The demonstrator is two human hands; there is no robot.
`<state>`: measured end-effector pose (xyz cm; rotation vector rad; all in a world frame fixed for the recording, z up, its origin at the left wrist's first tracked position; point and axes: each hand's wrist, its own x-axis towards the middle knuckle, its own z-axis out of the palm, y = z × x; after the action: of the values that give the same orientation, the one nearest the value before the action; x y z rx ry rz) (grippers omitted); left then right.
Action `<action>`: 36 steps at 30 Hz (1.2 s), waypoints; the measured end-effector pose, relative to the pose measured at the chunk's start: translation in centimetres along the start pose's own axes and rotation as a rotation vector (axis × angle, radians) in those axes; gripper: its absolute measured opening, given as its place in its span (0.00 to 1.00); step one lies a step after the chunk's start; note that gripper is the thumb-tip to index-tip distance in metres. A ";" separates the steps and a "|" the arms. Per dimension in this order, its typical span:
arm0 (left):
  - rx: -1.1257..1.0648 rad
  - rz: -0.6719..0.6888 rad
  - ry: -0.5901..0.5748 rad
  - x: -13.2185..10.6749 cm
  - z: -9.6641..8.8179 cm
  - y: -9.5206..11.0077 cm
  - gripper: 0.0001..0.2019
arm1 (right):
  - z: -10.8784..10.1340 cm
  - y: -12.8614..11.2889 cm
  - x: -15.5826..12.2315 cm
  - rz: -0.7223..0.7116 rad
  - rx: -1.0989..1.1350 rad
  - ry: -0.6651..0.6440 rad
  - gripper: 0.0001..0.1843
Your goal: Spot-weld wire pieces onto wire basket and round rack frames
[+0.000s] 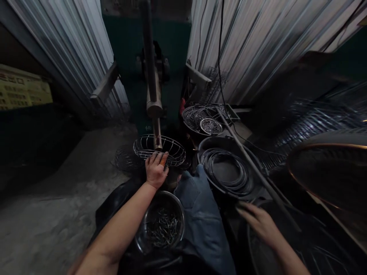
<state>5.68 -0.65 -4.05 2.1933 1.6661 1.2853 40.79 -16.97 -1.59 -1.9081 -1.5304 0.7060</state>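
My left hand point(156, 170) is closed on the near side of a round wire basket point(174, 149), its fingers over the wires. One finger has an orange wrap on it. The basket sits at the tip of a metal machine arm point(155, 110). Low on the right is my right hand point(258, 221), its fingers smeared by motion, beside a dark tub; whether it holds anything is not clear. A shiny metal bowl point(181, 214) rests at my lap, with many short bent wire pieces point(164, 229) in it.
A black tub point(202, 173) holds a wire coil point(210, 164). Behind it stands another container with wire rings and a small dish point(210, 126). A long bar point(246, 156) slants along the right. At far left is a yellow crate point(25, 89); corrugated metal panels point(246, 49) flank the machine.
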 end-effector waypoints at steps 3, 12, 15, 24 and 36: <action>0.097 -0.002 -0.003 0.1 -0.1 0.3 0.28 | 3.4 -6.9 9.9 -0.145 0.242 -0.008 0.22; 0.182 0.035 0.026 0.0 -0.4 -1.2 0.25 | 9.5 -17.5 19.8 -0.085 0.760 -0.565 0.20; 0.163 0.047 0.031 -0.1 -0.7 -2.0 0.24 | 9.9 -17.8 18.8 -0.087 0.780 -0.507 0.18; 0.176 0.078 0.041 0.4 -1.1 -3.7 0.23 | 11.2 -20.2 17.6 -0.069 0.792 -0.395 0.16; -0.021 0.055 0.105 -0.3 -0.4 -3.2 0.24 | 9.4 -19.5 16.4 -0.068 0.737 -0.405 0.18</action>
<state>3.01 0.25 -5.67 2.2103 1.6306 1.4484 24.25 3.44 5.38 -1.1972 -1.2810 1.4499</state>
